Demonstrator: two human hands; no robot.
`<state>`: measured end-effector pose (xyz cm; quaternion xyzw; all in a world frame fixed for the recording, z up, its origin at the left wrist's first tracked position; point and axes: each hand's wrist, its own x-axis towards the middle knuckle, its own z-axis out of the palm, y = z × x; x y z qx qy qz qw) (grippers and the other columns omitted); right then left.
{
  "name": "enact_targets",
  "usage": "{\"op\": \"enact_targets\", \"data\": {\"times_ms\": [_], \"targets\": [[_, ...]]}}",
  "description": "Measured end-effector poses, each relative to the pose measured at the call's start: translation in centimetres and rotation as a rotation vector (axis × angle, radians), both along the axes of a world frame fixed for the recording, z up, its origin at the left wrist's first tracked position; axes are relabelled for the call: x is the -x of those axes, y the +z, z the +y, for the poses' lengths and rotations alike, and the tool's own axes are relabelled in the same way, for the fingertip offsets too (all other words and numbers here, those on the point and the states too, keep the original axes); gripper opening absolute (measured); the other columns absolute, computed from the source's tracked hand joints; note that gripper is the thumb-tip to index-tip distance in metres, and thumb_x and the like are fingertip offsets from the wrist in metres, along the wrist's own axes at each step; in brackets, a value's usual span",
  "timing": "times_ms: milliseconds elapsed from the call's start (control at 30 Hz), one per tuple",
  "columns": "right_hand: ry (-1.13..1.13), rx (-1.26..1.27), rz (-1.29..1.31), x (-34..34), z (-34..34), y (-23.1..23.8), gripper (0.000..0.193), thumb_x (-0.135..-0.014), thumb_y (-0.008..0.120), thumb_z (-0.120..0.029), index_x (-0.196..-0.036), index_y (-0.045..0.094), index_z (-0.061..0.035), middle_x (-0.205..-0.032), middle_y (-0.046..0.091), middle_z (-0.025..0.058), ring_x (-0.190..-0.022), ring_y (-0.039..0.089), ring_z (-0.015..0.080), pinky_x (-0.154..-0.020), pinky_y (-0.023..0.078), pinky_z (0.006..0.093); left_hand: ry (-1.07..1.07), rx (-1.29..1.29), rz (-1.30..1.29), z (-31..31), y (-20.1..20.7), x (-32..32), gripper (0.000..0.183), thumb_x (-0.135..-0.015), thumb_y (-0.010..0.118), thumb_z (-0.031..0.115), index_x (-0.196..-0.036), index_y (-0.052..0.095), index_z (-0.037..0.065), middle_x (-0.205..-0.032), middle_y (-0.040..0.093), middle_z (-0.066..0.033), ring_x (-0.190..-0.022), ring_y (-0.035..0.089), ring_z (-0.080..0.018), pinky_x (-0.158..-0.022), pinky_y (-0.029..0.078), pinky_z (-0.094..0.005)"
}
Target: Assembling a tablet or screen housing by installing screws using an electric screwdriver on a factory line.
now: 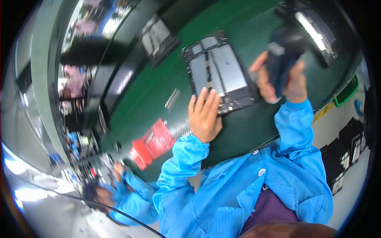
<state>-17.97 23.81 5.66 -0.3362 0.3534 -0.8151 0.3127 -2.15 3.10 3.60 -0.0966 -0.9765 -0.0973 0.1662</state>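
Observation:
An opened tablet (227, 67) with bare grey battery cells and circuit boards lies on the green bench mat. My left hand (204, 115) rests flat on its near left edge, fingers stretched out and holding nothing. To the right of the tablet, my right hand (295, 81) is wrapped round a dark, thick-bodied handheld tool (283, 53). Motion blurs that tool, so its exact kind and its tip cannot be made out. It is held up near the tablet's right side, apart from it.
Red bubble-wrap packaging (152, 144) and a small strip of parts (172, 98) lie to the left. Another opened device (158, 37) stands at the back left, and a dark panel (317, 35) at the far right. A co-worker in a blue sleeve (137, 194) works at lower left. Black trays (343, 152) stand at right.

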Motion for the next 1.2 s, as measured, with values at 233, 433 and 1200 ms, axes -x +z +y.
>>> {"op": "enact_targets", "data": {"times_ms": [233,433,1200], "targets": [[-0.029,0.016,0.109,-0.4,-1.4,-0.4,0.091,-0.080,0.033,-0.074,-0.112,0.044,0.0104,-0.056,0.050,0.0043,-0.040,0.049,0.0082,-0.035,0.040,0.0207,-0.026,-0.393,-0.094,2.7,-4.9,-7.9,0.054,-0.066,0.069,0.002,-0.118,0.056,0.005,-0.136,0.041,-0.0161,-0.129,0.033,-0.0376,-0.103,0.018,-0.0621],[0.029,-0.015,0.158,-0.3,-1.4,-0.2,0.091,-0.080,0.033,-0.073,-0.117,0.039,0.0096,-0.058,0.048,0.0028,-0.041,0.048,0.0083,-0.038,0.041,0.0208,-0.010,-0.589,-0.026,1.7,-4.2,-8.9,0.050,-0.064,0.075,0.004,-0.112,0.060,0.004,-0.131,0.046,-0.0195,-0.127,0.038,-0.0368,-0.103,0.030,-0.0508],[-0.681,0.086,0.340,0.5,-1.4,-0.4,0.034,-0.066,0.078,0.000,-0.091,0.055,-0.0028,-0.069,0.059,0.0028,-0.055,0.058,0.0102,-0.048,0.043,0.0224,0.445,-1.259,-0.497,-9.1,-2.5,-7.1,0.013,-0.070,0.073,-0.005,-0.081,0.065,-0.003,-0.073,0.063,-0.0028,-0.063,0.056,-0.0067,-0.059,0.047,-0.0197]]}}
